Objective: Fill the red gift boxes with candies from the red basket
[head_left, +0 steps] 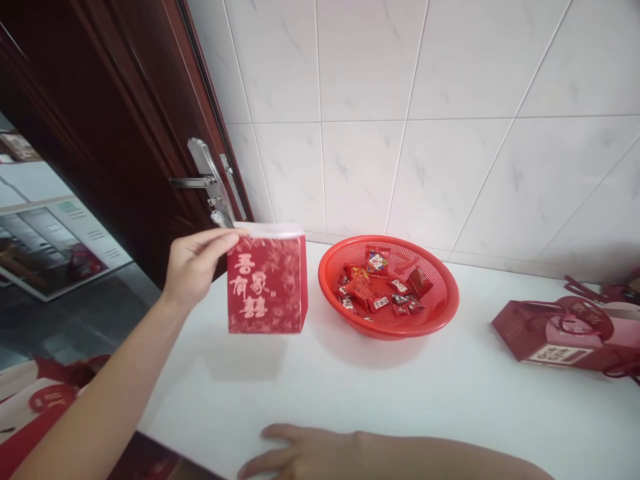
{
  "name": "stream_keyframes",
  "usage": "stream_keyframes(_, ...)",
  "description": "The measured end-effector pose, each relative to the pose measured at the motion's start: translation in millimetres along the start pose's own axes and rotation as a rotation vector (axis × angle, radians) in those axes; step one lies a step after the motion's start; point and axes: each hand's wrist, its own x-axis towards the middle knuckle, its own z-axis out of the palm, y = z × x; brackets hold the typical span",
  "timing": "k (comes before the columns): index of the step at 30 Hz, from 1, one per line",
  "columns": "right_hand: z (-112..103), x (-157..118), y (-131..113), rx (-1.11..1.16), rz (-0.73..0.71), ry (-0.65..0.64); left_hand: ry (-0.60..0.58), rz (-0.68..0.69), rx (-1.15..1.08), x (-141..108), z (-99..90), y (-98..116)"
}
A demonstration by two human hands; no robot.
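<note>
Left grip (194,265) | pinched on red box (265,285) | right grip (303,455) | loosely spread

Near the bench's back edge stands a round red mesh basket (444,293), red-wrapped packets (377,261) lying inside it. Toward the right end of the white bench (450,413) lies a dark-red gift box (555,337) with a pale label. Behind the back edge rises a white, grey-veined tiled wall (370,67). Beyond the back left corner is a dark wooden door (100,87) with a silver handle (193,181) and keys (217,217) hanging below. Past the left edge are grey floor (127,313) and some red-and-white packaging (47,399).
</note>
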Motion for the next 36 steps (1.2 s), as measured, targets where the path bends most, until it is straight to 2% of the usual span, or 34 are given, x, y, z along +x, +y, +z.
stream_keyframes(3, 12.1, -3.6, -15.7, 0.057, 0.128, 0.113, -0.193, 0.127, 0.015, -28.0, 3.5, 15.0)
stream_keyframes(5, 6.0, -6.2, -29.0, 0.114, 0.233, 0.255, -0.303, 0.21, -0.023, -45.9, 11.2, 22.2)
stream_keyframes(7, -19.8, -8.6, -42.2, 0.173, 0.355, 0.409, -0.37, 0.26, -0.042, -62.1, 21.9, 26.5)
stream_keyframes(9, -60.7, -11.9, -53.0, 0.181, 0.459, 0.489, -0.438, 0.283, -0.071, -76.8, 33.3, 27.5)
stream_keyframes(12, -121.5, -21.6, -62.4, -0.095, 0.63, 0.638, -0.544, 0.326, -0.13, -97.2, 47.6, 24.5)
stream_keyframes(13, -135.4, -26.9, -63.8, -0.218, 0.722, 0.698, -0.574, 0.347, -0.142, -103.5, 51.1, 23.0)
stream_keyframes(15, -150.1, -40.3, -65.3, -0.334, 0.899, 0.738, -0.632, 0.383, -0.147, -115.5, 56.4, 19.9)
stream_keyframes(17, -149.3, -55.2, -66.5, -0.306, 1.083, 0.808, -0.682, 0.39, -0.141, -126.0, 59.9, 17.0)
stream_keyframes(21, -124.9, -73.0, -75.1, -0.064, 1.341, 0.895, -0.76, 0.302, -0.129, -142.0, 63.6, 11.2)
stream_keyframes(25, -98.9, -64.9, -88.5, 0.147, 1.454, 0.96, -0.814, 0.247, -0.116, -151.4, 65.1, 5.1)
stream_keyframes(28, -87.1, -53.6, -91.2, 0.236, 1.531, 1.038, -0.826, 0.223, -0.114, -153.7, 65.7, 1.8)
stream_keyframes(32, -85.0, -46.5, -82.0, 0.272, 1.596, 1.109, -0.819, 0.239, -0.077, -152.2, 66.4, -0.8)
stream_keyframes(36, -89.6, -47.9, -70.9, 0.296, 1.625, 1.112, -0.802, 0.22, -0.03, -148.2, 68.1, -2.6)
